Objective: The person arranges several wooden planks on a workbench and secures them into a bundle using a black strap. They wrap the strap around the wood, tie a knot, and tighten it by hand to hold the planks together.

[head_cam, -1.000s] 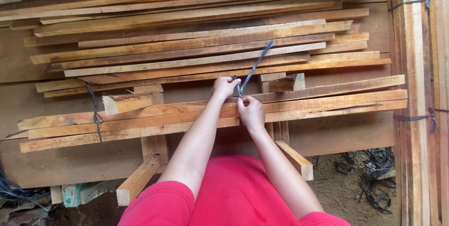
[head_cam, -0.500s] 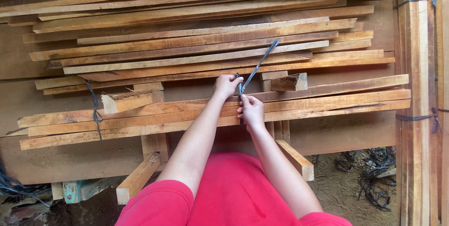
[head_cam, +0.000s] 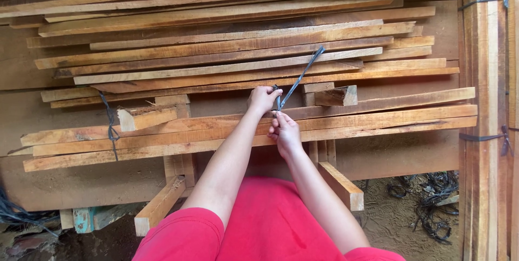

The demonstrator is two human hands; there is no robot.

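Red fabric (head_cam: pixel 270 228) is seen nearest the camera, with both bare forearms reaching away from it. The right hand (head_cam: pixel 285 132) is closed, its fingers pinched on the lower part of a thin dark plastic strap (head_cam: pixel 300 77). The left hand (head_cam: pixel 263 99) is curled into a loose fist, gripping the same strap just beside the right hand. The strap rises up and to the right from the two hands, its free end lying over the boards. Both hands are held against a bundle of long rough-sawn wooden slats (head_cam: pixel 378 118), laid across wooden trestle legs (head_cam: pixel 340 185). A second dark strap (head_cam: pixel 111 126) is tied around the bundle's left part. Beyond, a larger stack of reddish planks (head_cam: pixel 227 39) is piled.
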